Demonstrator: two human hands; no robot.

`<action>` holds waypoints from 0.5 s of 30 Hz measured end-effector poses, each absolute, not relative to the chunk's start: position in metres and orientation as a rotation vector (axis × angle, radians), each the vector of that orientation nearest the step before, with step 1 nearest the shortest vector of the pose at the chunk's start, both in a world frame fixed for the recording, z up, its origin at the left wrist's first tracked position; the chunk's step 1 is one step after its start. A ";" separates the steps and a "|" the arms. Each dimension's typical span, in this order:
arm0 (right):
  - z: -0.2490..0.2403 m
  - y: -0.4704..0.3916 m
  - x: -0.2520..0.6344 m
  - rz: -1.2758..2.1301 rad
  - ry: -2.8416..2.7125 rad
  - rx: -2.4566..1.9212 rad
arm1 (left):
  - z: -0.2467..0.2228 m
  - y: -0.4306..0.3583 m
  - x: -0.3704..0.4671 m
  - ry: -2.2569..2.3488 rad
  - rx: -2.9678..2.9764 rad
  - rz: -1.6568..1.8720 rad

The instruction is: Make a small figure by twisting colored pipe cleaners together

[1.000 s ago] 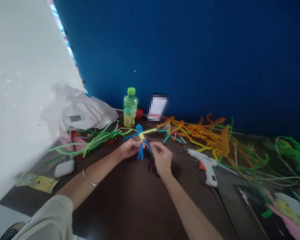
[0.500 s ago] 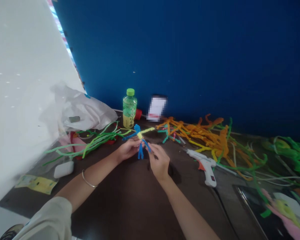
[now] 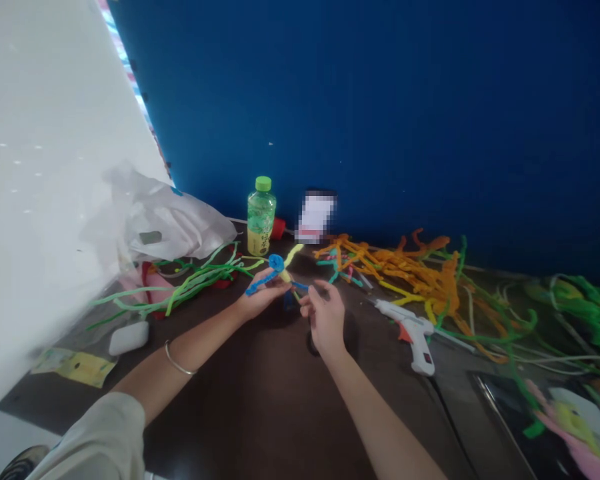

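A small figure of blue and yellow pipe cleaners point(image 3: 276, 263) is held above the dark table in front of me. Its coiled blue head faces up, with a yellow limb pointing up right and a blue one down left. My left hand point(image 3: 261, 297) is closed around its body, partly hiding it. The fingers of my right hand point(image 3: 326, 319) pinch at a blue limb on the figure's right side. A thin greenish strip shows between the two hands; what it belongs to is unclear. A dark ring-shaped item, partly covered, is by my right hand.
Behind the hands stand a green-capped bottle point(image 3: 261, 220) and a phone point(image 3: 316, 217). Green pipe cleaners point(image 3: 195, 287) and a plastic bag point(image 3: 180, 223) lie left. To the right are orange pipe cleaners point(image 3: 410, 263), a corded glue gun point(image 3: 413, 333) and a dark tablet-like panel point(image 3: 510, 413).
The figure has turned and tilted, so its coiled head shows and its yellow limb points higher. My right hand has shifted slightly right along the blue limb.
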State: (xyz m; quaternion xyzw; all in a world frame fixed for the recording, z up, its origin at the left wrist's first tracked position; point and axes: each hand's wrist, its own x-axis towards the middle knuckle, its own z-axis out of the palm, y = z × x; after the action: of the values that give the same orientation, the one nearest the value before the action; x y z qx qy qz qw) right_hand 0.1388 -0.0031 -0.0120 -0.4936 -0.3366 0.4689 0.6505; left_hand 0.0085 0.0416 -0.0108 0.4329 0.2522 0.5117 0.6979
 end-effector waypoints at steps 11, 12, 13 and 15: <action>-0.009 -0.014 0.138 0.240 -1.502 -1.340 | -0.004 0.049 0.000 0.593 0.644 1.104; -0.010 -0.013 0.138 0.159 -1.542 -1.342 | -0.004 0.049 0.000 0.598 0.636 1.101; -0.010 -0.013 0.139 0.098 -1.566 -1.345 | -0.004 0.049 0.000 0.601 0.636 1.093; -0.011 -0.012 0.141 0.008 -1.605 -1.349 | -0.003 0.048 0.000 0.600 0.644 1.074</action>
State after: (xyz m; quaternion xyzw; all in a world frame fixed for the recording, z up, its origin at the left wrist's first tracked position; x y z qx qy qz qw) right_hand 0.1414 -0.0121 -0.0109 -0.5576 -0.6632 0.0031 0.4992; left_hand 0.0000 0.0484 -0.0029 0.2969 0.2764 0.4951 0.7684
